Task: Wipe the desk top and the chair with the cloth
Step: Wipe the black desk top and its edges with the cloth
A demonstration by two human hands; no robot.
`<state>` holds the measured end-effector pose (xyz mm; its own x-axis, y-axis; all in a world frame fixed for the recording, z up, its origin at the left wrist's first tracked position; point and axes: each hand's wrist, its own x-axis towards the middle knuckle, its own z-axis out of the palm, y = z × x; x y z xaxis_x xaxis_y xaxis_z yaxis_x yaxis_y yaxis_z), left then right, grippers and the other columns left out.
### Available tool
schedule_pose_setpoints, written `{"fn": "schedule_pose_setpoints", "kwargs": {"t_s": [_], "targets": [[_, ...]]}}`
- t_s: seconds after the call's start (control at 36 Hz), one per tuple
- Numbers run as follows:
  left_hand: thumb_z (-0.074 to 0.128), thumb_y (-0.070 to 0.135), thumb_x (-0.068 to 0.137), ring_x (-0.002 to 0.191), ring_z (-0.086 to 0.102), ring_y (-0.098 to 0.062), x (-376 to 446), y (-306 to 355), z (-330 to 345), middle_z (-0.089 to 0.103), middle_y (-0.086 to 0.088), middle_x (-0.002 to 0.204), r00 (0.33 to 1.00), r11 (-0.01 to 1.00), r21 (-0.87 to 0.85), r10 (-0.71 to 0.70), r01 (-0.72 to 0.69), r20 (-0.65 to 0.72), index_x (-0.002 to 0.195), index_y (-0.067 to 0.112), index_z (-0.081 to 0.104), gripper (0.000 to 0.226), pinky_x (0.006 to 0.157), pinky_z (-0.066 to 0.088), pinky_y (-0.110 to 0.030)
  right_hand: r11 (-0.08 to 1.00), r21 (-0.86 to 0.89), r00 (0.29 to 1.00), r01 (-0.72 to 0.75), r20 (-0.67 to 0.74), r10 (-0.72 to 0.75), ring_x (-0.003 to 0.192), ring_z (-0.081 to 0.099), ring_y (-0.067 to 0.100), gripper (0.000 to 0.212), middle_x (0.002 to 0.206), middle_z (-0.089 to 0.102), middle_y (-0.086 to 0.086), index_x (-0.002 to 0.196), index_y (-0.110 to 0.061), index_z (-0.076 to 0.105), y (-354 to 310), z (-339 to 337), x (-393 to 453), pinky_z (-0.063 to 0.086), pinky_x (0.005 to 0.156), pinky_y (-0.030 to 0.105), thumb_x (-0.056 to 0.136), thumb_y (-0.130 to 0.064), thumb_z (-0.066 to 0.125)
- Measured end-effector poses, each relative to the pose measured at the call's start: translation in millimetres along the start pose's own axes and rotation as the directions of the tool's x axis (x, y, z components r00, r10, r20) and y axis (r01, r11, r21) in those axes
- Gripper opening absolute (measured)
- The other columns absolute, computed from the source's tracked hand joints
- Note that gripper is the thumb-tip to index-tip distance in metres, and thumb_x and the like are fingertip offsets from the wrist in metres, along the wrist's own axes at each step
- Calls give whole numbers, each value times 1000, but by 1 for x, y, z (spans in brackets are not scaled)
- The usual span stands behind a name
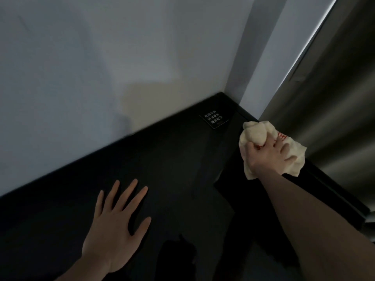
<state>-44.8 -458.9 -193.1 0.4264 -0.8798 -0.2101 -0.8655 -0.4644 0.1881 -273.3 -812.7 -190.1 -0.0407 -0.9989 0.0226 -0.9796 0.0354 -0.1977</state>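
Dim light fills the single head-camera view, and much of it is hard to read. One black desk top point(162, 169) runs from the lower left up to a far corner where two pale walls point(121, 57) meet; its near edge is cut off by the bottom of the frame, and its surface is so dark that its right edge is hard to trace. One small black plaque point(214, 119) with pale characters, too small to read, lies flat on the desk near that corner. Two bare hands show. One left hand point(115, 226) lies palm down on the desk top, all five fingers straight and spread, grasping nothing; its forearm is cut off at the bottom edge. One right hand point(265, 153) is up near the desk's right-hand edge, fingers clenched around one cream cloth point(253, 134). That cloth is bunched into a wad that bulges above the knuckles and hangs out on either side of the hand, with red marks on it partly hidden by the fingers. Whether the cloth touches the desk cannot be told. One grey curtain or blind point(328, 118) fills the right side, with a bright strip of light along its left margin. A dark shape point(178, 258) at the bottom centre is too murky to identify.
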Motion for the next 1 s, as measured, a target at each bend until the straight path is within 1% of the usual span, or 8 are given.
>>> {"fn": "schedule_pose_setpoints", "kwargs": {"t_s": [0.19,0.28,0.36,0.42,0.58,0.75,0.86,1.0], "targets": [[8,80,85,149,-36,-13,1,-2,-1,-28,25,162,1000,1000,-29,5,-5,1,153,60,-7,72,123,-20,-44,999,-43,998,18,63,-15,152,10,38,81,168,17,10,159,-27,20,-15,-2,9,4,118,67,90,-69,28],[6,80,86,148,-38,-14,0,-2,-2,-31,25,161,1000,1000,-22,5,-5,9,152,59,-11,72,123,-21,-44,990,14,985,141,99,-142,154,10,33,78,168,16,6,159,-28,22,-19,1,-3,5,120,65,92,-66,35],[10,78,89,150,-35,-14,0,-2,-2,-27,23,164,1000,1000,-16,9,-9,-7,155,55,-9,73,123,-21,-43,952,44,945,302,117,-305,154,12,32,74,165,23,6,157,-27,25,-12,5,-30,5,120,65,93,-62,42],[10,78,89,151,-33,-15,-1,-2,-4,-25,23,165,1000,999,-32,9,-9,2,157,53,-6,74,123,-20,-43,940,32,933,339,116,-340,154,12,32,74,164,25,6,156,-28,24,-5,6,-46,5,120,65,94,-63,41],[10,76,90,153,-28,-17,-2,-2,-4,-16,20,168,1000,999,-32,9,-9,9,159,49,0,75,126,-13,-47,948,43,941,314,120,-317,155,7,32,75,166,21,5,157,-28,23,-9,6,-54,2,120,66,92,-63,40],[10,75,91,151,-33,-17,-2,-6,-1,-22,20,166,1000,999,-25,22,-21,9,158,49,-7,73,126,-13,-49,975,31,968,222,114,-224,154,10,35,79,167,19,6,157,-28,23,-44,9,-20,5,117,68,88,-66,34],[17,74,94,153,-28,-17,-1,-6,1,-16,20,168,1000,998,-56,25,-26,-3,160,48,1,73,127,-9,-50,991,16,984,135,113,-136,152,11,37,83,167,19,8,158,-31,21,-72,11,1,5,117,69,85,-69,27],[16,75,93,153,-28,-18,-1,-7,0,-18,19,168,999,999,-38,34,-34,-5,159,48,-2,74,127,-10,-50,993,18,985,119,125,-120,152,12,38,81,168,17,8,159,-30,21,-76,13,3,4,118,69,88,-68,31]]}}
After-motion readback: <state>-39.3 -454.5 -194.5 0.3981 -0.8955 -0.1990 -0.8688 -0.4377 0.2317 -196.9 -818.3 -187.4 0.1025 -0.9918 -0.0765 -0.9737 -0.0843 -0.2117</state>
